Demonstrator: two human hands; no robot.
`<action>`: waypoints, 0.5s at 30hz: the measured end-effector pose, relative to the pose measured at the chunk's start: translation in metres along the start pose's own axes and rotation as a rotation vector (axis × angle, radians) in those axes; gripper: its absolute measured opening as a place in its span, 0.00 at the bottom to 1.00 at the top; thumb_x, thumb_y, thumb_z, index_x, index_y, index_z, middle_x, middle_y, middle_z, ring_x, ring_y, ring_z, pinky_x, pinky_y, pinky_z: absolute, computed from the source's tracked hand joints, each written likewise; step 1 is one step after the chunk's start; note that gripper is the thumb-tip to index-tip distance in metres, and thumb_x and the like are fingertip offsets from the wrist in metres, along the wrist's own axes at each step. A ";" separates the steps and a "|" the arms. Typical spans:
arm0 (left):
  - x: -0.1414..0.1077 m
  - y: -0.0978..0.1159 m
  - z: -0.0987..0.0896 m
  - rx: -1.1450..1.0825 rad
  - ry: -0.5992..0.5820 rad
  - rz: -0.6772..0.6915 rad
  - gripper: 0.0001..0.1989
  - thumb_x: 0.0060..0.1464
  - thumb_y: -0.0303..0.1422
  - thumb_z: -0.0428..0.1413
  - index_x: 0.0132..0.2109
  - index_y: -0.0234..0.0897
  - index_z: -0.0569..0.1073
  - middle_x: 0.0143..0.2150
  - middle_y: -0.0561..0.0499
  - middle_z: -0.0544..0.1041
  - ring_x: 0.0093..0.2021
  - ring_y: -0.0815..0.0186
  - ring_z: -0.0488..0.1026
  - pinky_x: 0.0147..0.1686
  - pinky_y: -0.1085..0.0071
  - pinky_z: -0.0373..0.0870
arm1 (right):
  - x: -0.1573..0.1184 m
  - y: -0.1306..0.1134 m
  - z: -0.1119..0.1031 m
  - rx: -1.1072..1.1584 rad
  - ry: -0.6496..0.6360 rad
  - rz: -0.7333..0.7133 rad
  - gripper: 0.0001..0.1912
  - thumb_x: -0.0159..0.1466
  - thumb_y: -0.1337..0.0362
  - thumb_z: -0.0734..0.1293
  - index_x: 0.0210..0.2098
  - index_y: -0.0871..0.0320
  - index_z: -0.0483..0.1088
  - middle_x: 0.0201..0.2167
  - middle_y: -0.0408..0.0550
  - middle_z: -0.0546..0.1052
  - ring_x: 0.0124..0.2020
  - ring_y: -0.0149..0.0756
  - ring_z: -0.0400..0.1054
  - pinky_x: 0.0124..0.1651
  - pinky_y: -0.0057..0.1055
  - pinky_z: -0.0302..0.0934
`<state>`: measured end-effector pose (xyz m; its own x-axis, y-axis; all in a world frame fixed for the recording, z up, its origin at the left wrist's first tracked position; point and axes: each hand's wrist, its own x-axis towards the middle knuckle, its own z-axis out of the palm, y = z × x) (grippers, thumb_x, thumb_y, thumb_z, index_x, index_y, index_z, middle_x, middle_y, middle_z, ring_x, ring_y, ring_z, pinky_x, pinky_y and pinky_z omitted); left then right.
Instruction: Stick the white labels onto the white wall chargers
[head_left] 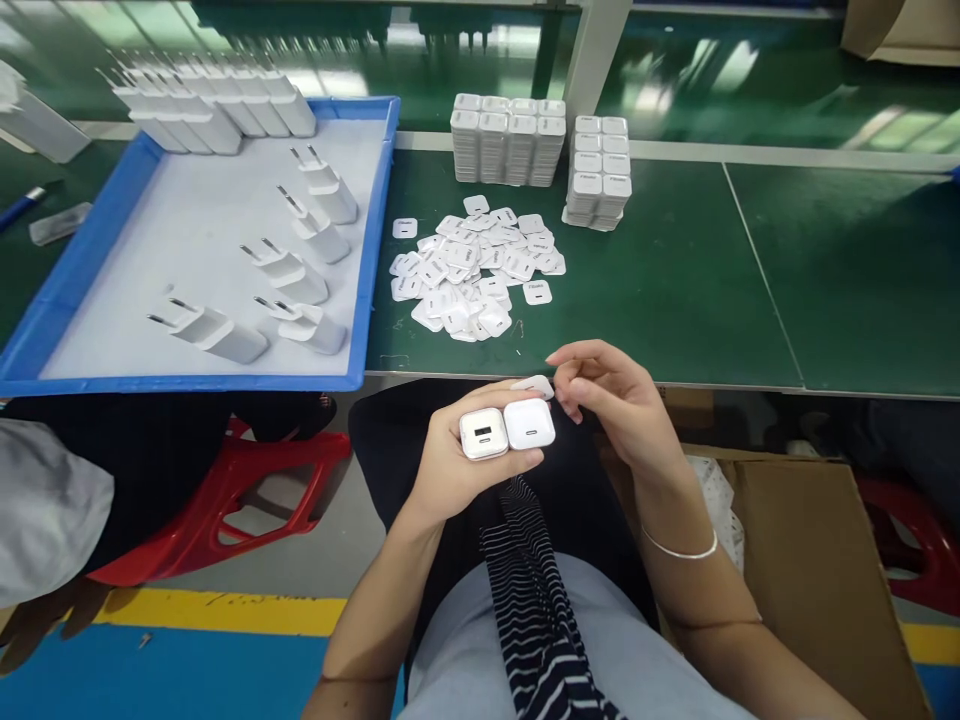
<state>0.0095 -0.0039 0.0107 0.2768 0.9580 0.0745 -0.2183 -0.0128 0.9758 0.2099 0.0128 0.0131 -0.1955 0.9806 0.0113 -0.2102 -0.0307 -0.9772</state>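
Observation:
My left hand (pixel 450 455) is closed round two white plug chargers (pixel 484 433) held side by side, port ends facing me. The left one shows a wide slot above a small one; the right one has a single small slot. Behind them, a thin white cover plate (pixel 535 384) rests along my left fingers. My right hand (pixel 611 395) is just right of that plate, fingers bent and apart, with nothing visible in it. On the green table lies a loose pile of square white cover plates (pixel 480 265), printed and slotted.
A blue-rimmed tray (pixel 379 240) on the left holds white chargers with their pins up or sideways. Stacks of white plates (pixel 508 145) stand behind the pile. A pen (pixel 22 207) lies far left. Below are a red stool (pixel 255 490) and a cardboard box (pixel 817 560).

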 end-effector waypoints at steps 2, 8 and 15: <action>0.001 -0.003 0.000 -0.182 0.004 -0.102 0.24 0.41 0.26 0.73 0.48 0.44 0.84 0.52 0.48 0.83 0.52 0.58 0.81 0.53 0.68 0.78 | 0.002 0.001 0.001 0.007 -0.055 0.027 0.10 0.63 0.62 0.75 0.44 0.52 0.78 0.29 0.41 0.74 0.28 0.29 0.68 0.26 0.25 0.63; 0.001 -0.009 0.001 -0.435 -0.091 -0.275 0.25 0.44 0.28 0.72 0.52 0.44 0.82 0.47 0.46 0.85 0.44 0.55 0.84 0.46 0.63 0.83 | 0.006 0.017 0.008 -0.091 0.016 -0.082 0.05 0.62 0.66 0.76 0.38 0.53 0.79 0.36 0.43 0.78 0.36 0.32 0.74 0.35 0.27 0.71; 0.002 0.000 0.001 0.247 -0.005 -0.028 0.21 0.44 0.26 0.71 0.48 0.40 0.83 0.66 0.41 0.72 0.65 0.50 0.71 0.65 0.53 0.70 | -0.003 0.001 -0.002 -0.518 0.067 -0.269 0.11 0.74 0.68 0.61 0.47 0.51 0.75 0.40 0.45 0.79 0.36 0.32 0.76 0.39 0.31 0.72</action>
<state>0.0112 -0.0024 0.0115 0.2841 0.9577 0.0468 0.0250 -0.0562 0.9981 0.2124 0.0101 0.0115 -0.1351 0.9514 0.2766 0.2546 0.3031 -0.9183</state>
